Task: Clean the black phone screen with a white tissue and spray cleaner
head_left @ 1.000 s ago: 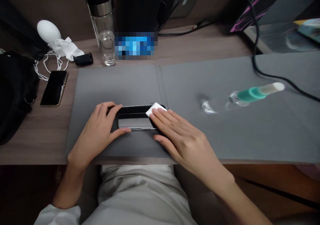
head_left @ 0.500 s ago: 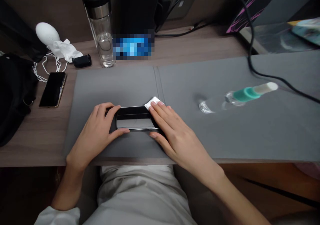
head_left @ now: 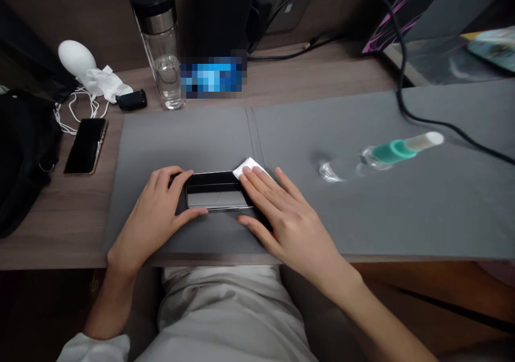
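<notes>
A black smartphone [head_left: 217, 190] lies sideways on the grey desk mat, its glossy screen reflecting a pale band. My left hand [head_left: 156, 204] grips its left end, thumb on the near edge and fingers at the far edge. Over the right end, my right hand [head_left: 287, 212] lies flat with its fingers stretched out and the little finger spread away. Those fingertips press on a folded white tissue [head_left: 248, 164] at the phone's far right corner. The phone's right end is hidden beneath this hand.
On the grey mat [head_left: 402, 212], a clear spray bottle [head_left: 374, 158] with a green collar lies to the right. A glass water bottle [head_left: 167, 72] stands behind. Leftward are another phone [head_left: 86, 146], white cables and a black bag [head_left: 24, 158]. A black cord [head_left: 402, 94] crosses the right side.
My right hand's little finger has spread outward, and its thumb has shifted slightly left. More of the tissue shows. My left hand and the phone have barely moved.
</notes>
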Demonstrator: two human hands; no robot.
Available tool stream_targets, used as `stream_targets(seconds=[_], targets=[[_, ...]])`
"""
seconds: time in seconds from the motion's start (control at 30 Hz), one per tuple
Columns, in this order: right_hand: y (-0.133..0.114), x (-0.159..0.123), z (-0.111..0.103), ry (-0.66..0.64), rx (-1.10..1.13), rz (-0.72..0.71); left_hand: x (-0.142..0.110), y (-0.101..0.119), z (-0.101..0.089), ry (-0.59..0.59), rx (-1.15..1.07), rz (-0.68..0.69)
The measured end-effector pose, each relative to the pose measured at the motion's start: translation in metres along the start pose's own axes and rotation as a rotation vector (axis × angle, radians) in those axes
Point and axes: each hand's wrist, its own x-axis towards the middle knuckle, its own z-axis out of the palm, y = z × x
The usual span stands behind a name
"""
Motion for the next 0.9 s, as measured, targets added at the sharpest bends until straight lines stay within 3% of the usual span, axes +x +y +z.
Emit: stream_targets(seconds=[0.9], targets=[[-0.025,-0.010,-0.019,0.031,-0.258,-0.104,0.000,-0.001,0.002,-0.007,0.032,0.006]])
